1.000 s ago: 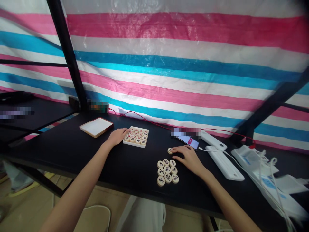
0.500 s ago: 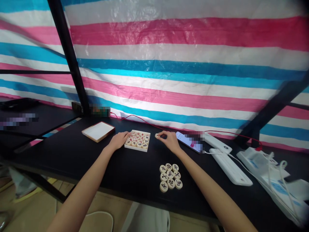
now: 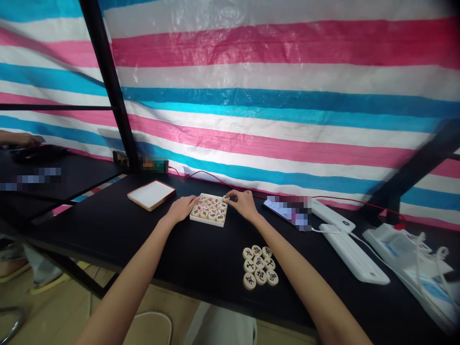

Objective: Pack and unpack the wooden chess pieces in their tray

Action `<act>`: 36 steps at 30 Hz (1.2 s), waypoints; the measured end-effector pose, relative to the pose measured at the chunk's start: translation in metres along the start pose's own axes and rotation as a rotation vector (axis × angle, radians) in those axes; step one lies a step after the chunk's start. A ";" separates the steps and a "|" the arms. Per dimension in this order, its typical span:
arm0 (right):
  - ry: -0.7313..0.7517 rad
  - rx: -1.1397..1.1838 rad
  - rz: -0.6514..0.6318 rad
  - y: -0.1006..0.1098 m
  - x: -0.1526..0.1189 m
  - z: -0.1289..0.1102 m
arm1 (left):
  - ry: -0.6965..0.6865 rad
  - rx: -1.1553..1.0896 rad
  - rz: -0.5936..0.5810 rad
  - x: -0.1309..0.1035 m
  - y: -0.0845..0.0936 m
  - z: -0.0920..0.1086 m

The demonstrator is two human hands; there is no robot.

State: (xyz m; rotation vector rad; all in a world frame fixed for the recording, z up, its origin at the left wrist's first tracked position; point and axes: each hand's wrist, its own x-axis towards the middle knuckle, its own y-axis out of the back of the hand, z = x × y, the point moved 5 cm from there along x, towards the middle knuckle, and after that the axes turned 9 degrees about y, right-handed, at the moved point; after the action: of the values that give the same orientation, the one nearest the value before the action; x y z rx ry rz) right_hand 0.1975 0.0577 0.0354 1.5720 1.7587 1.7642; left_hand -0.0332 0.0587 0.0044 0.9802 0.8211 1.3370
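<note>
A shallow white box on the black table holds rows of round Chinese chess pieces, some marked in red and some in black. My left hand grips its left edge, fingertips over the rim. At the back right corner of the box, my right hand pinches a Chinese chess piece between thumb and finger. Whether that piece touches the box I cannot tell. Closer to me, several black-marked pieces lie in a tight cluster, partly beside my right forearm.
A box lid lies inside up at the left. On the right are a phone, white power banks and a power strip with cables. A red cable runs along the striped sheet. Another person's hand shows far left.
My right hand has moved left with the piece, from beside the box to its back right corner. My left hand stays at the box. Another person's hand has appeared far left.
</note>
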 end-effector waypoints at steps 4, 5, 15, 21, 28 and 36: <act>0.014 -0.011 -0.007 -0.001 -0.001 -0.003 | -0.001 0.003 -0.002 0.001 -0.001 -0.001; 0.028 -0.005 -0.006 -0.002 -0.001 -0.004 | 0.000 0.004 -0.003 0.001 -0.001 -0.001; 0.133 -0.068 -0.014 -0.007 -0.002 -0.004 | 0.009 0.012 -0.013 -0.002 0.002 0.002; 0.199 -0.126 -0.045 -0.002 -0.006 -0.006 | 0.040 0.018 -0.036 -0.002 0.003 0.003; 0.239 -0.159 -0.035 0.010 -0.010 -0.019 | 0.017 0.007 -0.029 -0.002 0.002 0.003; 0.318 -0.199 -0.175 0.013 -0.018 -0.030 | 0.024 0.011 -0.028 -0.001 0.001 0.003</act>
State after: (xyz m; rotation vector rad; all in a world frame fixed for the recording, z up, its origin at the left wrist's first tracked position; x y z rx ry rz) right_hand 0.1889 0.0228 0.0451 1.0741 1.7206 2.1127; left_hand -0.0315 0.0569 0.0065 0.9594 0.8583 1.3234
